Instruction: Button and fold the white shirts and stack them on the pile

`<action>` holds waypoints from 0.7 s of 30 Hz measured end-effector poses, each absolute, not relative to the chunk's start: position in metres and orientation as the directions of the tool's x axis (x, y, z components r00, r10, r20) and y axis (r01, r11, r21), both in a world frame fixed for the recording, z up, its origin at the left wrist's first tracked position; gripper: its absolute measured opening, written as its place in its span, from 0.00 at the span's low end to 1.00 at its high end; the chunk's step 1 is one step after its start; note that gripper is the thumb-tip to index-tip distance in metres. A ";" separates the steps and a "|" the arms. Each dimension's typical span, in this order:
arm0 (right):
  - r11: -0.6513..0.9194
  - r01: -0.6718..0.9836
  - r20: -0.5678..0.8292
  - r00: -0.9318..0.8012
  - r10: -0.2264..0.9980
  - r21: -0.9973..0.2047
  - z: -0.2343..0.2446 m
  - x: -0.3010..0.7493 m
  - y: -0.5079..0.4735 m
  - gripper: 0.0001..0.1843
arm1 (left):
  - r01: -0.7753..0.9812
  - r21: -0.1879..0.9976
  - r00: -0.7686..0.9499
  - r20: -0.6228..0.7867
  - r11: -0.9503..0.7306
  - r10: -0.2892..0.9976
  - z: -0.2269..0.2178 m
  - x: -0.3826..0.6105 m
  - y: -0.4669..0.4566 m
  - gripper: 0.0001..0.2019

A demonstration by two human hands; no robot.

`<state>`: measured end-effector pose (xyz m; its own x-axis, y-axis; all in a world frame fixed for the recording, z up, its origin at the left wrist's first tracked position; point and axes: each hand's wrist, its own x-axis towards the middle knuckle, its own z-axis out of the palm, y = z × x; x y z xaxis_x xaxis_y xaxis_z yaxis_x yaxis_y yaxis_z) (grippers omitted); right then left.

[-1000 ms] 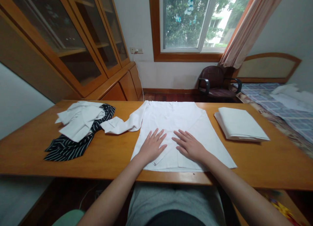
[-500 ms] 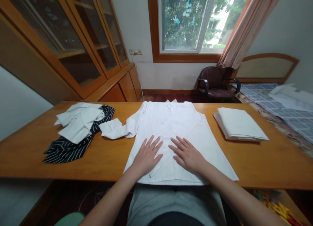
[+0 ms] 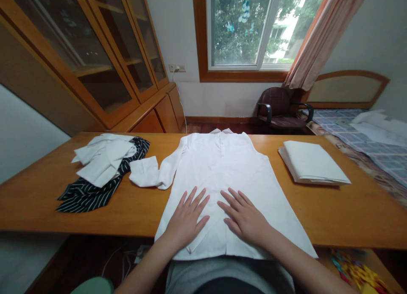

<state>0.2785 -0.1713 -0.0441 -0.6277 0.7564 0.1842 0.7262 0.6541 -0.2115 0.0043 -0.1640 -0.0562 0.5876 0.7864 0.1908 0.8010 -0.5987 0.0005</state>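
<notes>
A white shirt (image 3: 219,171) lies spread flat on the wooden table, its collar at the far edge and its hem hanging over the near edge. One sleeve (image 3: 148,171) sticks out to the left, bent and crumpled; the right sleeve is not visible. My left hand (image 3: 188,217) rests flat on the lower left of the shirt front, fingers spread. Opposite it, my right hand (image 3: 243,213) presses flat on the lower right, also with fingers apart. Neither hand grips the cloth.
On the left of the table (image 3: 254,136) lie white cloth pieces (image 3: 106,156) over black striped cloth (image 3: 92,196). A folded white stack (image 3: 313,162) sits at the right. Beyond are a brown armchair (image 3: 278,107), a bed (image 3: 365,128) and a glass-door cabinet (image 3: 104,52).
Both hands have slid toward me with the shirt. The hem now hangs further over the near edge, the collar shows more at the far edge, and the left sleeve has shifted nearer.
</notes>
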 end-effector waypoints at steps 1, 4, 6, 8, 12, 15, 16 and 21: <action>0.657 0.723 0.182 -0.631 0.754 -0.215 -0.044 0.279 -0.174 0.29 | 0.800 -0.003 0.589 0.191 -0.600 0.785 -0.057 0.004 -0.167 0.29; 0.675 0.701 0.172 -0.654 0.737 -0.230 -0.041 0.281 -0.178 0.29 | 0.793 -0.015 0.600 0.191 -0.609 0.777 -0.058 0.002 -0.175 0.29; 0.674 0.692 0.174 -0.653 0.737 -0.259 -0.037 0.287 -0.172 0.27 | 0.786 -0.015 0.609 0.185 -0.618 0.771 -0.057 0.000 -0.178 0.29; 0.641 0.708 0.196 -0.612 0.766 -0.296 -0.032 0.294 -0.157 0.25 | 0.779 0.004 0.618 0.168 -0.627 0.768 -0.052 0.000 -0.180 0.29; 0.531 0.796 0.290 -0.456 0.842 -0.290 -0.030 0.314 -0.103 0.24 | 0.798 0.111 0.577 0.149 -0.593 0.803 -0.033 0.003 -0.167 0.22; 0.450 0.859 0.314 -0.370 0.875 -0.243 -0.036 0.325 -0.056 0.26 | 0.794 0.201 0.538 0.205 -0.574 0.817 -0.022 0.012 -0.138 0.18; 0.427 0.873 0.311 -0.349 0.884 -0.236 -0.039 0.327 -0.042 0.27 | 0.789 0.224 0.527 0.233 -0.572 0.818 -0.020 0.017 -0.124 0.18; 0.370 0.911 0.238 -0.324 0.916 -0.182 -0.056 0.331 0.006 0.30 | 0.854 0.210 0.445 0.179 -0.476 0.878 -0.030 0.040 -0.044 0.23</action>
<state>0.3306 0.0064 -0.0564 -0.3240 0.9156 0.2381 0.9112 0.3697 -0.1818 0.0405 -0.0438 -0.0305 0.4447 0.8777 0.1787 0.8543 -0.4756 0.2096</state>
